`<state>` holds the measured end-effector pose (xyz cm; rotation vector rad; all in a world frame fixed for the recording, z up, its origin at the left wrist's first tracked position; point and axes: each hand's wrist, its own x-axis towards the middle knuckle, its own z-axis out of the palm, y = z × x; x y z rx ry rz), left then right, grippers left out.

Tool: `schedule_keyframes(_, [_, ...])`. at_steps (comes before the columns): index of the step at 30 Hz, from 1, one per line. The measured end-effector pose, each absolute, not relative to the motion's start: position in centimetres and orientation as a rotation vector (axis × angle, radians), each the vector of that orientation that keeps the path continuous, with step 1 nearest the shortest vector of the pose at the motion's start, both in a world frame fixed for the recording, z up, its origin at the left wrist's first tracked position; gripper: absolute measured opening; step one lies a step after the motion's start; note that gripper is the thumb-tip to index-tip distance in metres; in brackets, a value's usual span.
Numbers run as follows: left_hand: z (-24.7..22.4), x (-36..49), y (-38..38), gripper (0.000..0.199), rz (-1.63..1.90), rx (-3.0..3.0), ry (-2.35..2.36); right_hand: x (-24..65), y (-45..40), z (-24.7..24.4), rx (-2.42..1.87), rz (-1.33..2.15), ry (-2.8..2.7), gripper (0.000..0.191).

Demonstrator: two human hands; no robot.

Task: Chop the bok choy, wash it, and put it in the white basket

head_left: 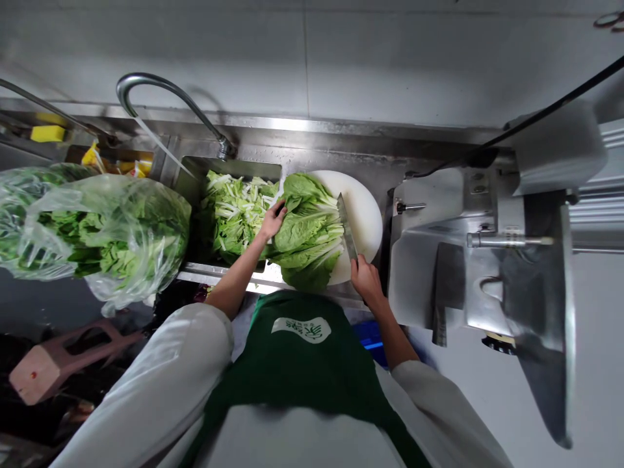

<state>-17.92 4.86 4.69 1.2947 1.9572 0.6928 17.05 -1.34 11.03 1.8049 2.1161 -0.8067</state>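
A pile of romaine lettuce leaves [309,227] lies across the round white cutting board [368,208], pale stem ends to the right. My left hand [273,221] is at the leafy left end, its fingers curled against the leaf edges. The handle of a kitchen knife [348,227] is in my closed right hand [365,279], at the board's lower right. Its blade points away from me, upright beside the stem ends; whether it touches them I cannot tell. Cut lettuce [241,211] fills much of the sink basin [190,175] left of the board.
A curved faucet [170,94] with a white hose reaches over the basin. Clear plastic bags of greens [131,227] stand at the left. Close on the board's right is a metal slicing machine [429,260]. A pink stool [53,367] is at lower left.
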Motion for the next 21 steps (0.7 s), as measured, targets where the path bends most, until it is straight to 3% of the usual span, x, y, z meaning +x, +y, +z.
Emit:
schedule_keyframes(7, [10.7, -19.3, 12.5, 0.054, 0.575, 1.818, 2.089, 18.6, -0.6, 10.7, 1.882, -0.789, 2.111, 0.035])
schedule_keyframes(14, [9.0, -13.8, 17.0, 0.061, -0.065, 1.981, 1.644, 18.3, -1.1, 10.3, 1.928, -0.791, 2.084, 0.032])
schedule_keyframes(18, [10.1, -13.9, 11.9, 0.084, -0.176, 1.791, 1.691, 17.9, -2.1, 10.2, 1.94, -0.836, 2.064, 0.029])
schedule_keyframes(21, [11.1, -11.8, 6.3, 0.113, -0.227, 1.757, 1.765, 17.6, -2.4, 10.2, 1.949, -0.832, 2.038, 0.03])
